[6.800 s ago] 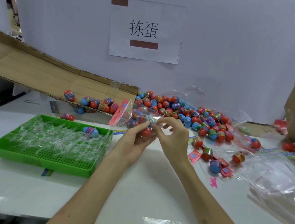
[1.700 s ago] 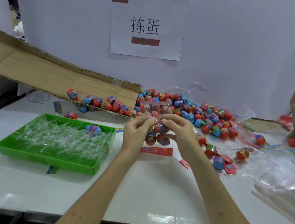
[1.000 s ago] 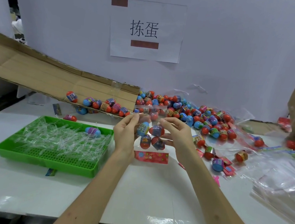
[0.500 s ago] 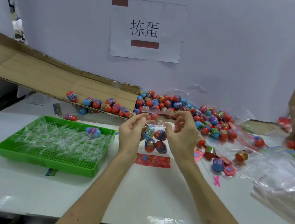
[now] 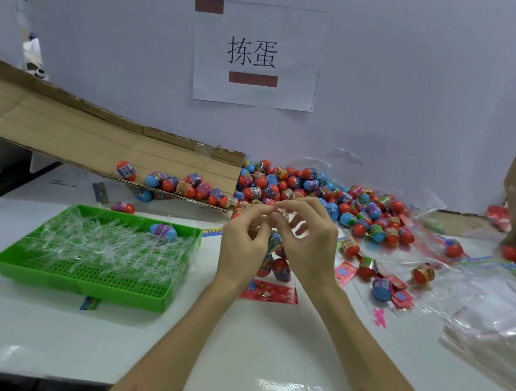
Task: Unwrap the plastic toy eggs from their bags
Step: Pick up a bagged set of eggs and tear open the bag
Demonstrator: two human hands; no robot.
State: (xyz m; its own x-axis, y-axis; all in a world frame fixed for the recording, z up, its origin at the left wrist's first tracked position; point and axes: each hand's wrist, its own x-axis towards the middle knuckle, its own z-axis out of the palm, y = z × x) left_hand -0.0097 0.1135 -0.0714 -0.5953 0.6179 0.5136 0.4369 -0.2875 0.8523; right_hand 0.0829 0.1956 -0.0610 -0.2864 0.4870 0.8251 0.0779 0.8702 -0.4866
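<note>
**Hands closed in on the bag's top edge**

Above the middle of the desk [image 5: 41, 331], the left hand [image 5: 241, 248] and right hand [image 5: 308, 249] had come together. A second before, they had held the bag [image 5: 286, 284] by its top corners, well apart. Now their fingertips met at the middle of that top edge. Each hand pinched the clear film between thumb and curled forefinger, and the right hand's other fingers were loosely spread.

The bag hung below the hands with its pink card [image 5: 268, 293] lowest. Whether the card touched the desk could not be told. Several eggs [image 5: 280, 267] sat inside, partly hidden by both hands.

The move from the corners to the middle looked like a change from stretching the bag flat to working its top open. By that reading the bag was not yet open and no egg from it had come out, so this bag's unwrapping was only starting.

Left of the hands stood a green tray [image 5: 79, 284] heaped with clear strips [image 5: 106, 242], one egg lying on them. Toward the right edge lay empty bags [image 5: 492, 325].

Along the far edge, the pile [image 5: 299, 187] of loose and bagged eggs spread out from the foot of a sloping cardboard [image 5: 64, 131] sheet, so much of the task remained.
</note>
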